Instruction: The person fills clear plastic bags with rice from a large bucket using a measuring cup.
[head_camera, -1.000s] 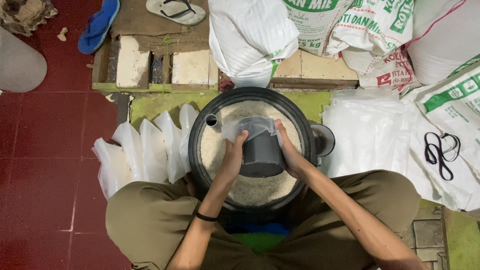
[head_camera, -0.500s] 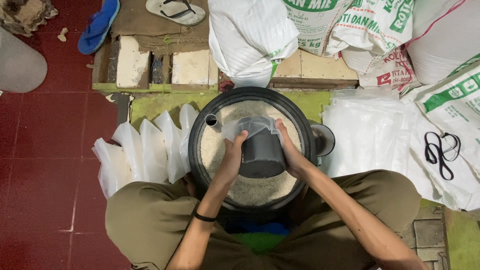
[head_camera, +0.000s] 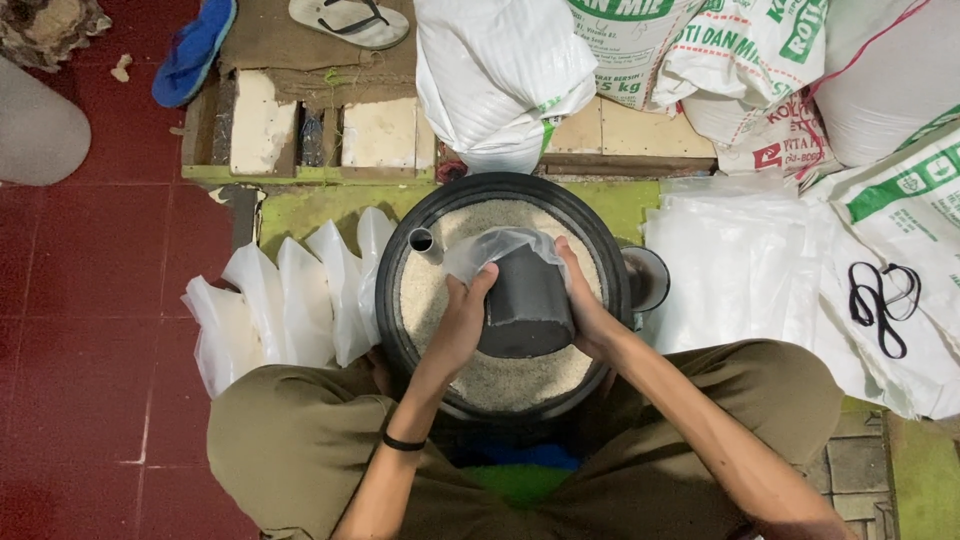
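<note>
**Dark cup and bag over the grain basin**

Head view, frame centre: left hand (head_camera: 462, 318) and right hand (head_camera: 590, 310), fingers wrapped, clasp a dark grey plastic cup (head_camera: 527, 303) with a thin clear plastic bag (head_camera: 490, 247) over its mouth, above the round black basin of pale grain (head_camera: 500, 375). Folded clear bags (head_camera: 275, 305) lie centre-left.

One black basin (head_camera: 600, 250) of rice, one dark scoop (head_camera: 527, 305); two hands, two sandals

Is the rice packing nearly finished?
Not nearly. Done: a row of filled bags stands beside the tub. In hand: the left hand and right hand tip a dark scoop into a clear bag. Left: much rice, and empty bags.
</note>
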